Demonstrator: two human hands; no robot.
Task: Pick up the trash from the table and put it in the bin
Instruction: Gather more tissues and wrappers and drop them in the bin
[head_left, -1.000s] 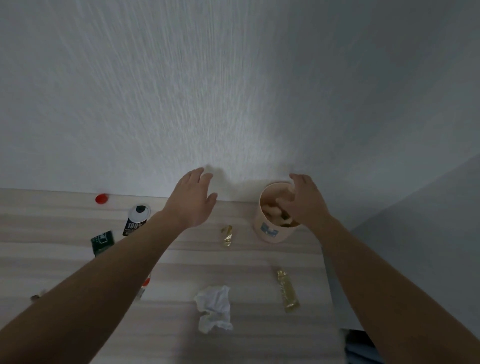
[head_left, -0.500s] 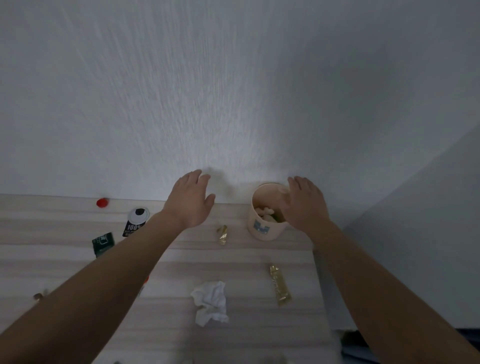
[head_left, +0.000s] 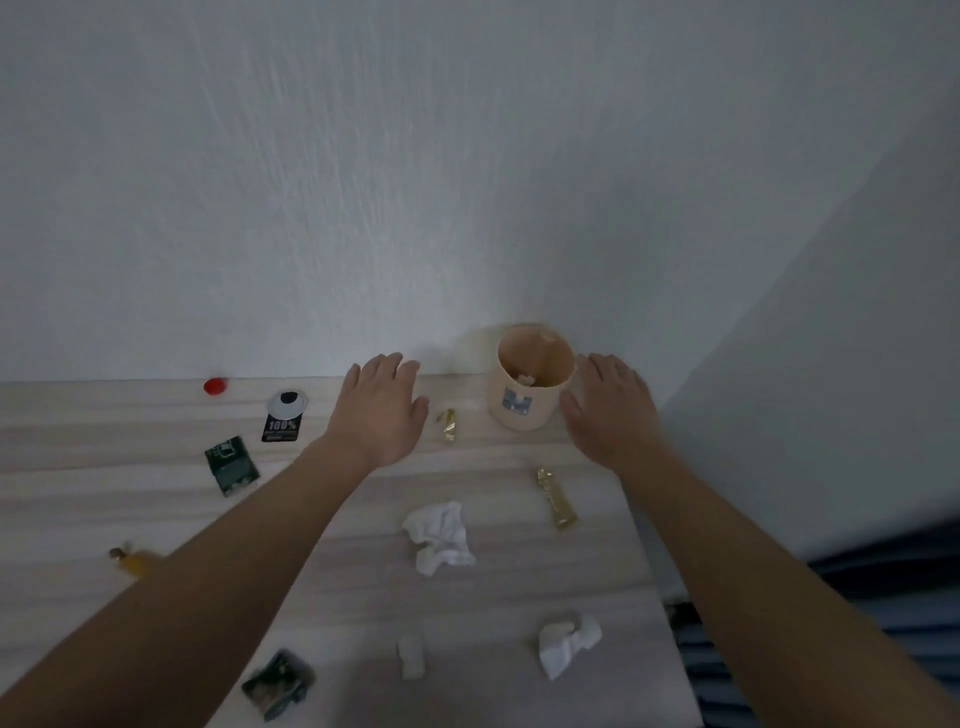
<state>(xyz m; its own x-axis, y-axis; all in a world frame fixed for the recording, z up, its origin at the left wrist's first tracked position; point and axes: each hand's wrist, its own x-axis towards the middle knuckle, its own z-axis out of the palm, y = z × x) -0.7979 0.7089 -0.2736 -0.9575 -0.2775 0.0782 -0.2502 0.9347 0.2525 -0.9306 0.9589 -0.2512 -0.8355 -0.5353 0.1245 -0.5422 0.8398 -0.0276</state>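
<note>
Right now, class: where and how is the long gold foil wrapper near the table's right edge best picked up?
Probably pinch the long gold foil wrapper across its narrow middle, from above with the nearer right hand: it lies flat on the wooden table, long edges exposed.

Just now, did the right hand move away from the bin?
Yes. The right hand was over the bin; now it is beside it, to its right, open.
</note>
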